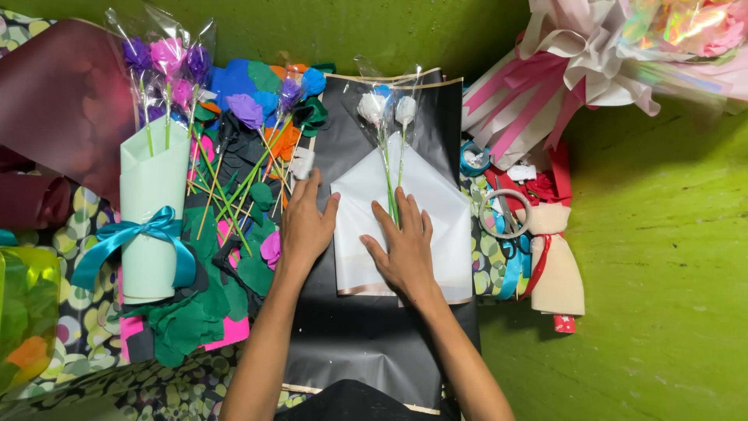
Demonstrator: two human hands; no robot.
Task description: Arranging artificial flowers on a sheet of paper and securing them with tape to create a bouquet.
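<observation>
Hands flat, fingers spread, grasping nothing. Left hand [305,226] presses the left edge of a white wrapping sheet [421,195]; right hand [403,245] presses its middle, just beside two white flowers [388,109] in clear sleeves lying on it. White sheet lies on a black sheet [366,335]. Mint-green wrapped bouquet [152,226] with teal bow lies well left.

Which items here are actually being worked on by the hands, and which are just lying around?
In hand:
left hand and right hand, flat on the white sheet
two white wrapped flowers lying on that sheet
black paper underneath

Lying about:
pale green bouquet with teal bow
loose paper flowers
tape roll
pink-ribboned bouquet
</observation>
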